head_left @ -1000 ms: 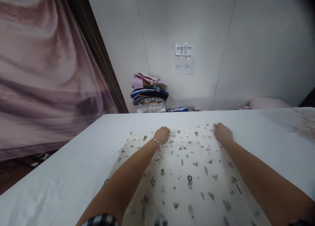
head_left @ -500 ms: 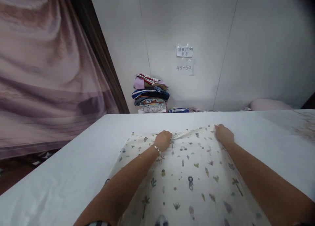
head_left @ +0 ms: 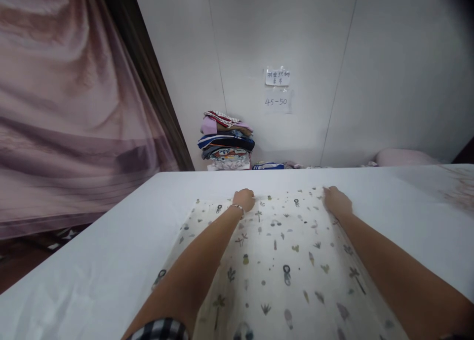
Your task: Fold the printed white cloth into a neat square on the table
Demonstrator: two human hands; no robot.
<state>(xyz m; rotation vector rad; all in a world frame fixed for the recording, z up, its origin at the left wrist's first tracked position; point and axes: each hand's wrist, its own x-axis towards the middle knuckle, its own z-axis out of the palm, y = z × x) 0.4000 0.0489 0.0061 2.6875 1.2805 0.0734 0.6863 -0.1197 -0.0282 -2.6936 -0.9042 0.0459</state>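
A white printed cloth [head_left: 274, 261] with small palm trees, pineapples and leaves lies spread on the white table [head_left: 107, 246], running out of view at the bottom. At the middle of its far edge, my left hand [head_left: 244, 200], with a bracelet at the wrist, is closed on the fabric. My right hand [head_left: 337, 201] pinches the far right corner of the same cloth. Between the two hands the far edge runs nearly straight. Part of the cloth's left side is hidden under my left forearm.
Behind the table's far edge stands a stack of folded fabrics [head_left: 226, 141], with more cloth [head_left: 268, 166] beside it. Paper signs [head_left: 277, 90] hang on the grey wall. A pink curtain [head_left: 70, 107] drapes at the left. A pale rounded bundle [head_left: 405, 157] shows at the back right.
My left hand has moved slightly up and away along the far edge. The crease that ran between the hands has smoothed out. My right hand has stayed at the corner.
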